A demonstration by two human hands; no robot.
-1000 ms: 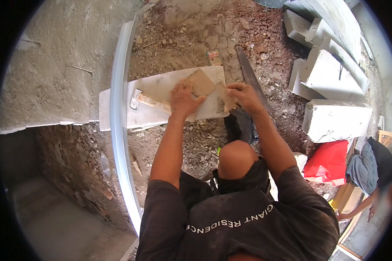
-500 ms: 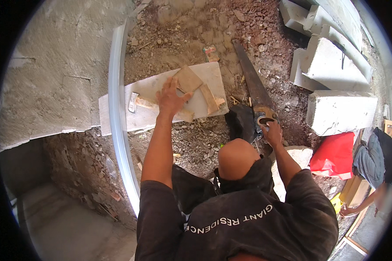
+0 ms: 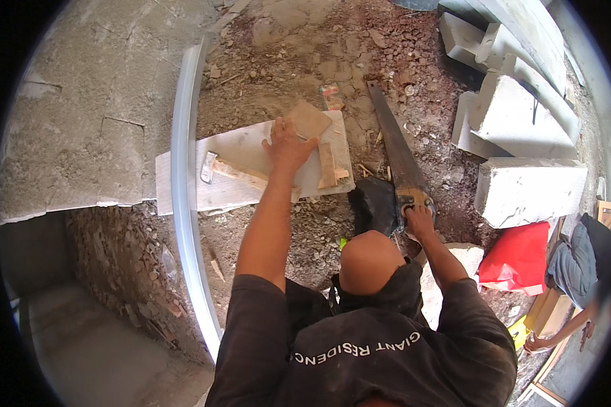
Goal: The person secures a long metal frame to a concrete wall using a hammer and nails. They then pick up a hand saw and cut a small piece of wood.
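My left hand (image 3: 289, 148) has the corner of a thin, square brown piece of wood (image 3: 311, 119) between thumb and spread fingers, over a pale slab (image 3: 234, 144). A small wooden block (image 3: 327, 165) lies to its right on the slab. Partly behind my left forearm rests a hammer (image 3: 209, 167) with a wooden handle. On the right, my right hand (image 3: 420, 220) is closed round the grip of a handsaw (image 3: 395, 136). The saw's dark, rusty blade lies on the rubble and points away from me.
A long metal channel (image 3: 181, 142) crosses the slab's left end. A pit (image 3: 95, 325) drops at lower left. White blocks (image 3: 531, 190), a red bag (image 3: 517, 254) and another person's arm (image 3: 567, 329) are at right. A black bag (image 3: 375, 203) lies beside the saw.
My left hand has shifted right across the slab, and the square piece of wood has moved right with it. My right hand has closed further round the saw's grip. The view has shifted slightly.
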